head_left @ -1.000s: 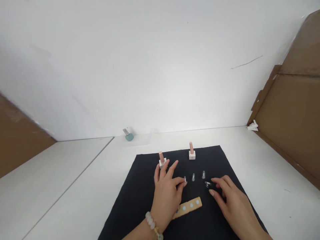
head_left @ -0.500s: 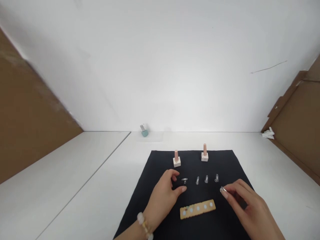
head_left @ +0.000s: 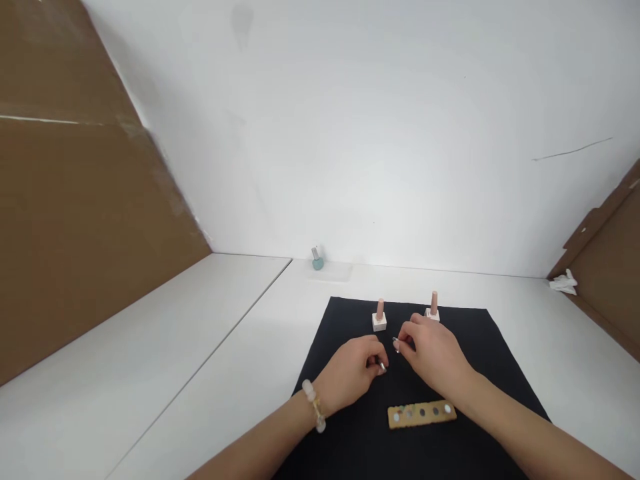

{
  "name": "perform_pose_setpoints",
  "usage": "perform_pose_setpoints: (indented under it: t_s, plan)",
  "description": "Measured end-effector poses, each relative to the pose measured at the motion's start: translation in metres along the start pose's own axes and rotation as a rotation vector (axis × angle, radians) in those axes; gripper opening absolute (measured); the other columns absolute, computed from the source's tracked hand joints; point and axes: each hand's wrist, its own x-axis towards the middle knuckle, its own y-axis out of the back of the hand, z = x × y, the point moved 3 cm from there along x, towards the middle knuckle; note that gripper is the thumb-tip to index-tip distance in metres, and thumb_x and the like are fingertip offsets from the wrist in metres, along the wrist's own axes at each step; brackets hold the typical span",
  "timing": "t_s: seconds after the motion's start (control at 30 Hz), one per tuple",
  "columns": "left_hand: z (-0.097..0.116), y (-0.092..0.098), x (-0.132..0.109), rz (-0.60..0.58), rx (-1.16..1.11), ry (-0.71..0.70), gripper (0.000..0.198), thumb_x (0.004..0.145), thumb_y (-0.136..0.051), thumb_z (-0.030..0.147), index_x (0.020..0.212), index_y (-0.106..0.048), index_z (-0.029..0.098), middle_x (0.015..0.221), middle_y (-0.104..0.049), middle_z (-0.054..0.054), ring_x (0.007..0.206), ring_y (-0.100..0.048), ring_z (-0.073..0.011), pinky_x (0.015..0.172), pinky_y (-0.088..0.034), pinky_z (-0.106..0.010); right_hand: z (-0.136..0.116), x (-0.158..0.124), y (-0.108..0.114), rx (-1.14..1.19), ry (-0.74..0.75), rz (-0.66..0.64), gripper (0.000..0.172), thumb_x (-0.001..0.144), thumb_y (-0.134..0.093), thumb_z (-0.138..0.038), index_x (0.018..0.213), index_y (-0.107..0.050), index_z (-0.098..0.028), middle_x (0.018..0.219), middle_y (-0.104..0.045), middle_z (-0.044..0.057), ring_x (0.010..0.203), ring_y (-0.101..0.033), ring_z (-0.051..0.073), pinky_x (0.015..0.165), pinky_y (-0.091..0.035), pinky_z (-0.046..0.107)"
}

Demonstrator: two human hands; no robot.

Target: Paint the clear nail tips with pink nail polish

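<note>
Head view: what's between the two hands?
In the head view, the left hand and right hand are apart. Each has a small clear piece at its fingertips (), with black cloth showing between.

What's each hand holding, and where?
Left hand pinches a tiny clear piece at its fingertips; right hand pinches another clear piece. Where on each: too small to tell.

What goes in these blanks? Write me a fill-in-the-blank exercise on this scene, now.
1. The beaded bracelet sits on the wrist of the ____ hand.
2. The cloth under both hands is ____.
3. The cloth bears ____ white blocks, each with an upright pink peg.
4. The wooden strip with round spots lies nearer the ____ hand.

Missing words: left; black; two; right.
</note>
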Motion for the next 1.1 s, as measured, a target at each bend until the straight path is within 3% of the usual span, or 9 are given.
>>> perform_pose_setpoints:
  t_s: [0.2, 0.37, 0.47, 0.53, 0.63, 0.77, 0.93, 1.1]
  plan:
    - [-0.013, 0.004, 0.005, -0.008, 0.048, -0.039, 0.021, 0.081, -0.065, 0.001, 0.080, -0.076, 0.018, 0.095, -0.065, -0.003, 0.086, -0.063, -0.0193, 0.079, -0.049, -0.030, -0.017, 0.000, -0.019, -0.185, 0.026, -0.071, 0.016, 0.095, -0.064, -0.016, 0.086, -0.077, -0.014, 0.094, -0.075, 0.013, 0.097, -0.071, 0.030, 0.082, -0.046, 0.040]
    - [-0.017, 0.003, 0.008, -0.033, 0.064, -0.063, 0.015, 0.087, -0.069, 0.004, 0.082, -0.072, 0.017, 0.092, -0.067, -0.001, 0.094, -0.064, -0.0213, 0.086, -0.052, -0.036, -0.016, -0.008, -0.022, -0.254, 0.034, -0.078, 0.015, 0.097, -0.063, -0.017, 0.088, -0.075, -0.016, 0.095, -0.075, 0.010, 0.097, -0.071, 0.026, 0.082, -0.043, 0.037]
    - [-0.017, 0.005, 0.009, -0.078, 0.050, -0.083, 0.010, 0.094, -0.072, 0.017, 0.085, -0.069, 0.016, 0.095, -0.071, -0.001, 0.092, -0.068, -0.0205, 0.085, -0.056, -0.040, -0.017, -0.010, -0.020, -0.274, 0.034, -0.062, 0.018, 0.098, -0.059, -0.017, 0.087, -0.074, -0.017, 0.096, -0.074, 0.009, 0.096, -0.070, 0.025, 0.082, -0.041, 0.037]
    - [-0.017, 0.006, 0.011, -0.086, 0.036, -0.082, 0.006, 0.091, -0.073, 0.015, 0.086, -0.069, 0.016, 0.093, -0.071, -0.001, 0.088, -0.069, -0.0197, 0.083, -0.057, -0.038, -0.019, -0.010, -0.019, -0.283, 0.036, -0.050, 0.018, 0.099, -0.058, -0.016, 0.089, -0.073, -0.017, 0.097, -0.074, 0.010, 0.096, -0.069, 0.025, 0.082, -0.040, 0.037]
    - [-0.019, 0.006, 0.012, -0.052, 0.006, -0.076, 0.029, 0.080, -0.068, 0.000, 0.103, -0.069, 0.019, 0.089, -0.071, 0.000, 0.086, -0.068, -0.0188, 0.081, -0.056, -0.032, -0.020, -0.009, -0.021, -0.286, 0.037, -0.050, 0.015, 0.098, -0.060, -0.016, 0.090, -0.074, -0.016, 0.096, -0.074, 0.010, 0.096, -0.070, 0.026, 0.080, -0.040, 0.037]
    - [-0.021, 0.002, 0.010, -0.007, -0.010, -0.103, 0.060, 0.077, -0.061, -0.003, 0.132, -0.060, 0.020, 0.090, -0.072, 0.001, 0.086, -0.069, -0.0183, 0.083, -0.056, -0.028, -0.017, -0.010, -0.025, -0.278, 0.023, -0.054, 0.017, 0.099, -0.060, -0.018, 0.090, -0.074, -0.016, 0.096, -0.074, 0.010, 0.097, -0.071, 0.026, 0.080, -0.041, 0.037]
    - [-0.022, -0.003, 0.002, 0.062, 0.040, -0.135, 0.075, 0.080, -0.054, -0.004, 0.150, -0.049, 0.022, 0.093, -0.074, -0.002, 0.088, -0.069, -0.0209, 0.088, -0.055, -0.034, -0.011, -0.011, -0.025, -0.265, 0.014, -0.052, 0.016, 0.098, -0.064, -0.022, 0.087, -0.074, -0.016, 0.094, -0.074, 0.009, 0.096, -0.071, 0.026, 0.080, -0.041, 0.038]
    - [-0.024, -0.009, -0.007, 0.134, 0.054, -0.108, 0.075, 0.083, -0.051, -0.003, 0.154, -0.045, 0.022, 0.094, -0.075, -0.003, 0.091, -0.071, -0.0209, 0.091, -0.056, -0.035, -0.010, -0.012, -0.024, -0.244, 0.025, -0.033, 0.017, 0.096, -0.067, -0.023, 0.081, -0.073, -0.017, 0.090, -0.074, 0.008, 0.092, -0.071, 0.025, 0.079, -0.040, 0.036]
